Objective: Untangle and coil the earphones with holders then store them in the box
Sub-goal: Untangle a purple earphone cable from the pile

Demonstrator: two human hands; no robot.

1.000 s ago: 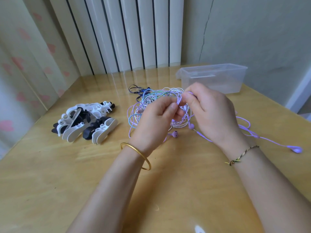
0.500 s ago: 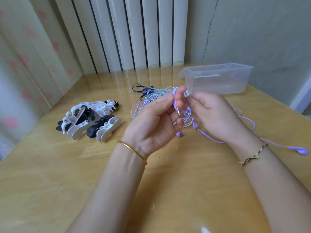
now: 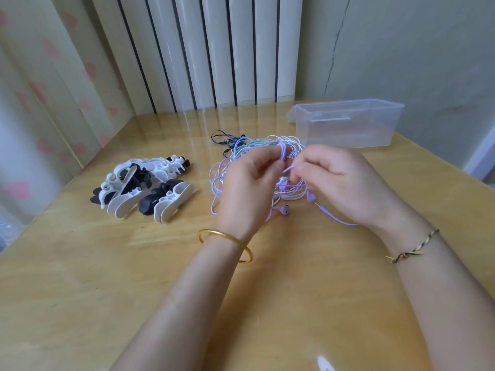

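A tangle of earphones (image 3: pixel 242 152) in purple, blue, green and white cords lies mid-table, partly hidden behind my hands. My left hand (image 3: pixel 247 188) pinches a loop of purple cord lifted above the tangle. My right hand (image 3: pixel 337 180) pinches the purple cord's end right beside it. Two purple earbuds (image 3: pixel 283 210) hang below my hands near the table. A heap of white and black holders (image 3: pixel 144 188) lies to the left. The clear plastic box (image 3: pixel 348 124) stands open at the back right.
A dark blue cord (image 3: pixel 223 137) trails out behind the tangle. The wooden table (image 3: pixel 107 277) meets a curtain on the left and vertical blinds and a wall at the back. Its right edge runs close to the box.
My left hand turned from palm-up to knuckles-up and now pinches the purple loop from above. My right hand shifted slightly, holding the cord's end close to the left fingertips.
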